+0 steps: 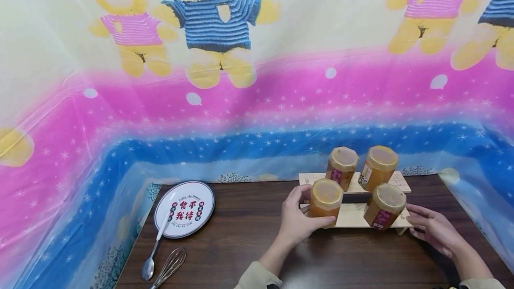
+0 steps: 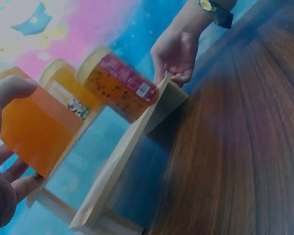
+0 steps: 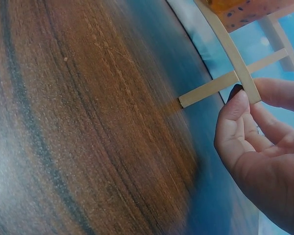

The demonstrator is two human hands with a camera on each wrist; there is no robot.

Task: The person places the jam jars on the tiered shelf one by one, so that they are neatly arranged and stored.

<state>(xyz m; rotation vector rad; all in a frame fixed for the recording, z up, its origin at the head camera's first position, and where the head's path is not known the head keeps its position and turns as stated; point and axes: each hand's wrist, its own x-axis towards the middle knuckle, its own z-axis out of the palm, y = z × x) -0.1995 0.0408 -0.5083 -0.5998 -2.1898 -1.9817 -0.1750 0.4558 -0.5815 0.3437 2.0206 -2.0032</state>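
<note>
My left hand (image 1: 296,218) grips a jar of orange-yellow contents with a gold lid (image 1: 326,200) at the left end of the front shelf of a two-step wooden rack (image 1: 349,222). Whether the jar's base touches the shelf cannot be told. At the rack's right end, my right hand (image 1: 435,231) pinches the shelf edge between thumb and fingers, seen close in the right wrist view. Near it on the front shelf stands a jar with a purple label (image 1: 384,206). Two more gold-lidded jars, a dark-labelled one (image 1: 342,168) and a paler-labelled one (image 1: 378,168), stand on the back shelf.
To the left, a white plate with printed characters (image 1: 184,217) lies on the dark wooden table (image 1: 241,240). A spoon (image 1: 148,267) leans with its handle on the plate, and a whisk (image 1: 172,264) lies beside it. Behind hangs a bear-print cloth (image 1: 257,110).
</note>
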